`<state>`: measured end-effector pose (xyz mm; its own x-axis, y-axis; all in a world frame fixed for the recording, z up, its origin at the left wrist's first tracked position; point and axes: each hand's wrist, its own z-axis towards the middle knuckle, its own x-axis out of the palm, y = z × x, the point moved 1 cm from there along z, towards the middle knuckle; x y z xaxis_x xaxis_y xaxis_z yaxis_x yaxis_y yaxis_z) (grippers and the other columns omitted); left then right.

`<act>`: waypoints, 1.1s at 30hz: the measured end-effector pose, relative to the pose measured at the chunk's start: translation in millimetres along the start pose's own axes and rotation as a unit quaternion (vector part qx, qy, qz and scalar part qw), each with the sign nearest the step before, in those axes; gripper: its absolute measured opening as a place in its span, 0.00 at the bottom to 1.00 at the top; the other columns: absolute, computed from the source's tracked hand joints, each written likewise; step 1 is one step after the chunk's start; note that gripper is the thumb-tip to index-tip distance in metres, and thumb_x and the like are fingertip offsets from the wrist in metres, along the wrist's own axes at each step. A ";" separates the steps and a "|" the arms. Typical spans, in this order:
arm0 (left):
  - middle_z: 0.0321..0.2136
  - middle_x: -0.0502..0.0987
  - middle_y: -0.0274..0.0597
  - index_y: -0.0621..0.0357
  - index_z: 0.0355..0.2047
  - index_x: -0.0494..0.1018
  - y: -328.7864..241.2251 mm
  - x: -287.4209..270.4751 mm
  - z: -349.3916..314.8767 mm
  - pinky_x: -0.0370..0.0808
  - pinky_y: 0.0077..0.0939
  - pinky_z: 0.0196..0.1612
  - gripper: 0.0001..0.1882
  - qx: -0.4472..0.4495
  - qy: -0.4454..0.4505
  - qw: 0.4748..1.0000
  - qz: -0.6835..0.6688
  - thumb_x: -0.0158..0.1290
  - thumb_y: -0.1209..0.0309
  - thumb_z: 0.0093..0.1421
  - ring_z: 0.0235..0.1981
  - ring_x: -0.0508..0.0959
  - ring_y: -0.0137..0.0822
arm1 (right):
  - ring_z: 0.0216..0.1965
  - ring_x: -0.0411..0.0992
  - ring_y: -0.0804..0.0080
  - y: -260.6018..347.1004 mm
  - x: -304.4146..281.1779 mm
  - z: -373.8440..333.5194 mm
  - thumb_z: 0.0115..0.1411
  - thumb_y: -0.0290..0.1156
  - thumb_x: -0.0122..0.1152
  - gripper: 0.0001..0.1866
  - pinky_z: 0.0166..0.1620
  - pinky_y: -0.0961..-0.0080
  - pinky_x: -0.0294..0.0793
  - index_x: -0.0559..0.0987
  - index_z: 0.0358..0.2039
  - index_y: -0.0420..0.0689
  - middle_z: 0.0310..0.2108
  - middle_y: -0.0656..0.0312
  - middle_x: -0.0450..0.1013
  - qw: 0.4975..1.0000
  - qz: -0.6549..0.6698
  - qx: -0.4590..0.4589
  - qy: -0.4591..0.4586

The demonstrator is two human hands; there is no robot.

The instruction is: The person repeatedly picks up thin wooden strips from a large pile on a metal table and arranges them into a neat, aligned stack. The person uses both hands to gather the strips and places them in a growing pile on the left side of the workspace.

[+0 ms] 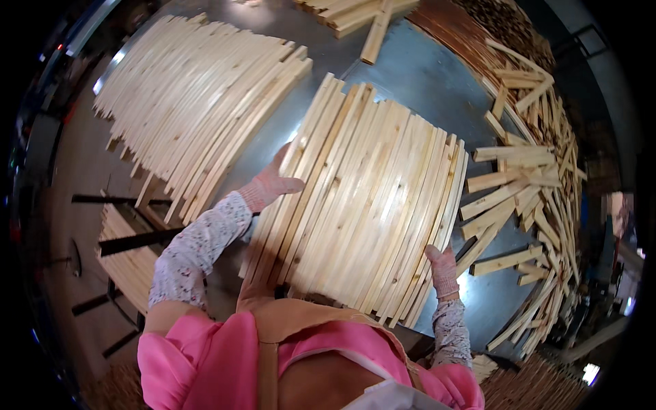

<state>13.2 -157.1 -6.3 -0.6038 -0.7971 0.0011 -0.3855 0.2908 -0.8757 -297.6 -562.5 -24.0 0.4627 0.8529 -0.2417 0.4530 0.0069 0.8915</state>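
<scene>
Between my two gloved hands is a wide row of pale wooden strips (pixel 362 205), laid side by side with uneven ends. My left hand (pixel 270 183) grips its left edge, the thumb on top and the fingers hidden beneath. At the right edge my right hand (pixel 443 268) presses in, thumb on top, with its other fingers out of sight under the wood. The near end of the strips reaches my tan apron (pixel 301 321). A second row of wooden strips (pixel 198 102) lies to the left, apart from the one I hold.
Under the strips is a shiny metal table (pixel 403 75). Loose wooden pieces (pixel 512 178) are heaped along its right side. More wood pieces (pixel 355 17) lie at the far edge. At the lower left, a stack of boards (pixel 126 253) sits by black metal bars (pixel 137 240).
</scene>
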 end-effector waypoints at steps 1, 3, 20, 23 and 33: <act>0.72 0.65 0.51 0.57 0.83 0.41 1.6 -0.3 3.5 0.73 0.32 0.67 0.61 0.014 0.003 1.000 -0.015 0.69 0.68 0.58 0.66 0.72 0.37 | 0.56 0.76 0.61 -0.4 2.2 -3.9 0.62 0.35 0.69 0.39 0.61 0.67 0.76 0.67 0.70 0.33 0.58 0.49 0.77 0.999 -0.025 0.026 0.000; 0.66 0.72 0.46 0.55 0.83 0.42 7.8 -3.0 4.0 0.76 0.28 0.60 0.60 0.020 0.016 0.999 -0.022 0.69 0.71 0.58 0.56 0.77 0.33 | 0.54 0.77 0.61 -1.3 5.9 -16.1 0.62 0.36 0.69 0.38 0.60 0.67 0.77 0.68 0.69 0.32 0.56 0.49 0.79 0.998 -0.045 0.042 -0.023; 0.74 0.62 0.57 0.60 0.82 0.41 -90.5 -62.5 -43.5 0.73 0.33 0.67 0.62 0.051 0.026 0.998 0.006 0.70 0.68 0.56 0.70 0.68 0.40 | 0.62 0.72 0.57 75.0 44.6 -47.9 0.65 0.38 0.64 0.39 0.69 0.65 0.68 0.66 0.72 0.33 0.64 0.50 0.74 0.999 0.040 -0.013 0.000; 0.71 0.67 0.57 0.61 0.82 0.43 -105.6 -118.1 -39.3 0.74 0.31 0.66 0.62 0.070 0.023 0.997 -0.019 0.70 0.71 0.53 0.68 0.71 0.39 | 0.62 0.73 0.56 122.9 81.6 -41.7 0.67 0.40 0.61 0.37 0.69 0.64 0.68 0.67 0.72 0.34 0.64 0.49 0.74 0.998 -0.040 -0.045 0.003; 0.71 0.68 0.51 0.59 0.81 0.50 -146.3 -424.2 -59.3 0.68 0.34 0.72 0.60 0.211 -0.006 0.975 -0.069 0.71 0.70 0.52 0.70 0.69 0.41 | 0.59 0.74 0.63 300.3 362.9 -12.1 0.67 0.34 0.63 0.34 0.65 0.66 0.72 0.67 0.70 0.33 0.62 0.54 0.74 0.993 0.045 -0.107 -0.015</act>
<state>284.4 169.8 150.0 -0.5569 -0.8203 0.1299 -0.1397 -0.0617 -0.9883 -2.9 -244.6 160.7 0.5175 0.8394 -0.1661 0.2374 0.0456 0.9703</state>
